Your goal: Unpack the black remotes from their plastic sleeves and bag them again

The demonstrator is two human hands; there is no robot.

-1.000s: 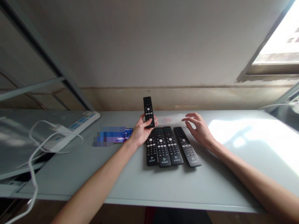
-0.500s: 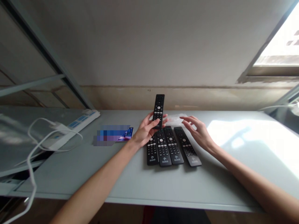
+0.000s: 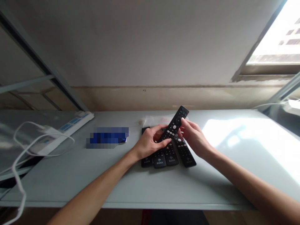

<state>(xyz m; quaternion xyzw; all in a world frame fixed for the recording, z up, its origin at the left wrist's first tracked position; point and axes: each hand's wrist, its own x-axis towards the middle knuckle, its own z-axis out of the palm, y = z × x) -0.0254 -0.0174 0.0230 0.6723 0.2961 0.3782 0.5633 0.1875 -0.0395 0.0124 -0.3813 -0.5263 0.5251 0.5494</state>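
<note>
A black remote control (image 3: 174,126) is held tilted above the desk, its top end leaning to the right. My left hand (image 3: 150,140) grips its lower end, with the thumb across the front. Near the upper end, my right hand (image 3: 193,136) pinches it from the right side. Below lie several more black remote controls side by side, partly hidden by my hands. The rightmost remote (image 3: 187,156) sits slightly apart and angled. A clear plastic bag (image 3: 151,120) lies behind them.
A white power strip (image 3: 67,132) with a plugged-in charger and white cable (image 3: 17,175) is at the left. A blurred-out blue item (image 3: 107,137) lies left of the remotes. The grey desk (image 3: 131,190) meets the wall; sunlight falls at the right.
The held remote has gone from nearly upright to tilted rightward and moved right. My right hand has come in from the side and taken hold of its upper part.
</note>
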